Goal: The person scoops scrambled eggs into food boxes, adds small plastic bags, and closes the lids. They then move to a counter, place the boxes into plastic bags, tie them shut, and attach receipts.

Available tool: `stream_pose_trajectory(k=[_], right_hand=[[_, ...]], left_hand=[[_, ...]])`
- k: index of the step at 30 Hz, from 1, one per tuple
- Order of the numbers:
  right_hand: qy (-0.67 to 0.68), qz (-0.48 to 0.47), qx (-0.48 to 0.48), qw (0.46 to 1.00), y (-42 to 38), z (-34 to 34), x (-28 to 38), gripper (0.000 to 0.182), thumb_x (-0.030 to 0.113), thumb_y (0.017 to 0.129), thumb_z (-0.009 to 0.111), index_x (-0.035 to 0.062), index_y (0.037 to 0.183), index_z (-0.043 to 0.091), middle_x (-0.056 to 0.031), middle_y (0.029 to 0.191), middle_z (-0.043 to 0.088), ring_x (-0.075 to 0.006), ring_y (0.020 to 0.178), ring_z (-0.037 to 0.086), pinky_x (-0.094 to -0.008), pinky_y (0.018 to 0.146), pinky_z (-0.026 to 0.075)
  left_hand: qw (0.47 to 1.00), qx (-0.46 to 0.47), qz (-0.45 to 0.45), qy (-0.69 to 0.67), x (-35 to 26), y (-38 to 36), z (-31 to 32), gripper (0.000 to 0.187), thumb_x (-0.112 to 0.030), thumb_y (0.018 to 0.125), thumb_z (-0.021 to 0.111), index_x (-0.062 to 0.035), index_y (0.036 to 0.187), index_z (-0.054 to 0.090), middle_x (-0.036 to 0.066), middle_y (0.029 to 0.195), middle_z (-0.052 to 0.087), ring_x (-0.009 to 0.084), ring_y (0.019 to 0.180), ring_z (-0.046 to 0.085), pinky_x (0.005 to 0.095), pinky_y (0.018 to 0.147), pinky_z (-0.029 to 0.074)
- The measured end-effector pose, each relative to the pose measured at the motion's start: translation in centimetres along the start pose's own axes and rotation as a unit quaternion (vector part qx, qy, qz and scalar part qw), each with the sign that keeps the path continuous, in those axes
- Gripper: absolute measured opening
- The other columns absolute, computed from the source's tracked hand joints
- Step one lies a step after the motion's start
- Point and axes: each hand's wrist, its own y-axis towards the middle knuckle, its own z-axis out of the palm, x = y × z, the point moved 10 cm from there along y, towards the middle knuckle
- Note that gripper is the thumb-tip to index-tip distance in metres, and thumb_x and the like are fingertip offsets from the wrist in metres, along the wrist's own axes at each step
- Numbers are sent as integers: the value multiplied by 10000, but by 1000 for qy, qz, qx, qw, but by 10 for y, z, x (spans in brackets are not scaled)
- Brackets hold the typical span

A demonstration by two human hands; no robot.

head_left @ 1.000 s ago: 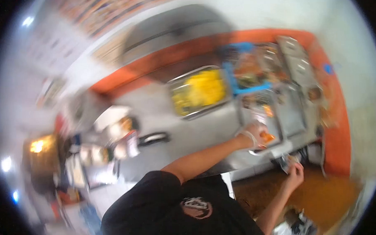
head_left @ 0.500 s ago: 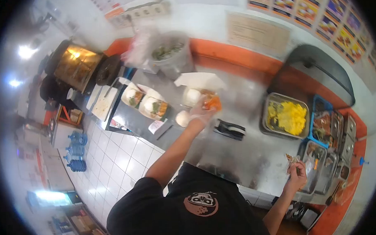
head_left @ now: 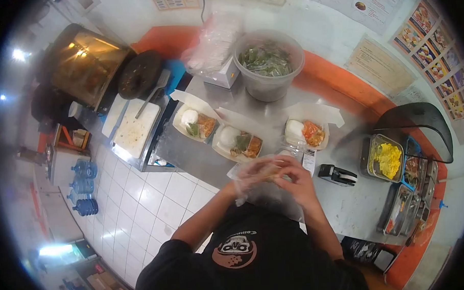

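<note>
My left hand point(head_left: 253, 174), in a clear plastic glove and blurred, meets my bare right hand point(head_left: 298, 183) in front of my chest. Their fingers curl together around a small clear plastic packet point(head_left: 272, 177) with something yellowish-brown inside, partly hidden. Loose clear film hangs below the hands. Just beyond stand three open paper food boxes: the left box point(head_left: 176, 96) and the middle box point(head_left: 223, 114) hold white rice, green leaves and browned food. In the right box point(head_left: 334, 116) are rice and an orange-red topping. A printed slip point(head_left: 309, 161) lies near my right hand.
A black tape dispenser point(head_left: 338, 175) sits right of the hands. Farther right are a metal pan of yellow food point(head_left: 387, 159) and several trays. A tub of leaves point(head_left: 269, 82) stands at the back, with a cutting board point(head_left: 134, 129) to the left.
My left hand has come back from the right food box, and my right hand has come over from the trays with the packet. Both hands are together now. The view has shifted.
</note>
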Motion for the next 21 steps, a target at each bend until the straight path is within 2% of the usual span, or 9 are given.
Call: stream_pose_trajectory(k=[2, 4, 6, 10, 12, 13, 15, 20, 21], right_hand=[[-44, -44, 51, 997, 23, 35, -2, 98, 36, 764, 693, 14, 835, 628, -107, 1231, 514, -215, 1100, 536, -310, 893, 457], [-90, -57, 53, 993, 35, 54, -1, 110, 39, 768, 690, 19, 856, 626, -99, 1252, 499, -218, 1100, 536, -307, 896, 456], [24, 17, 62, 998, 50, 72, -17, 96, 63, 780, 691, 33, 832, 616, -100, 1247, 503, -210, 1149, 502, -348, 965, 414], [46, 39, 44, 997, 78, 85, -38, 130, 64, 803, 672, 34, 921, 627, -104, 1254, 508, -199, 1141, 510, -340, 956, 421], [-201, -6, -109, 974, 85, 58, -23, 198, 47, 832, 637, 14, 1026, 617, -97, 1237, 534, -157, 1025, 572, -288, 894, 458], [-197, -7, -101, 975, 88, 60, -26, 198, 47, 832, 637, 14, 1026, 617, -97, 1237, 534, -157, 1025, 572, -288, 894, 458], [-66, 0, -134, 989, 88, 48, -33, 254, 43, 844, 619, 9, 1095, 604, -104, 1252, 540, -154, 1009, 577, -288, 887, 457], [-88, -7, -130, 988, 110, 35, -18, 238, 47, 857, 603, 6, 1091, 614, -91, 1210, 577, -151, 996, 580, -283, 876, 451], [-103, -23, -137, 985, 119, 29, -6, 228, 47, 860, 597, 10, 1083, 623, -82, 1172, 603, -146, 985, 582, -281, 868, 451]], left_hand=[[977, -72, -112, -163, 12, -24, -41, 516, -109, 823, 670, -84, 1298, 471, 132, 1225, 556, 235, 1022, 587, 362, 863, 491], [957, -125, -104, -241, -1, -39, -62, 473, -138, 826, 659, -91, 1266, 492, 122, 1196, 570, 243, 1049, 582, 366, 840, 501], [953, -109, -102, -264, -2, -49, -81, 450, -160, 834, 654, -96, 1252, 501, 118, 1186, 573, 242, 1048, 583, 361, 835, 500], [925, -157, -51, -341, -9, -63, -127, 382, -165, 857, 637, -63, 1205, 518, 114, 1201, 561, 255, 1044, 580, 341, 839, 507], [923, -193, -29, -331, -19, -70, -159, 377, -153, 857, 633, -66, 1205, 519, 106, 1195, 565, 248, 1052, 575, 337, 838, 507], [922, -211, -9, -324, -27, -67, -177, 372, -140, 857, 629, -70, 1206, 520, 99, 1189, 568, 240, 1060, 570, 333, 837, 508], [918, -227, -11, -326, -38, -61, -209, 377, -136, 862, 621, -73, 1219, 517, 96, 1169, 579, 231, 1055, 572, 328, 832, 509], [917, -279, -33, -284, -70, -39, -249, 422, -101, 865, 605, -70, 1272, 498, 81, 1103, 614, 194, 1003, 584, 302, 816, 502], [925, -359, -43, -116, -74, -51, -274, 423, -77, 858, 594, -60, 1272, 504, 83, 1114, 608, 189, 993, 579, 302, 827, 490]])
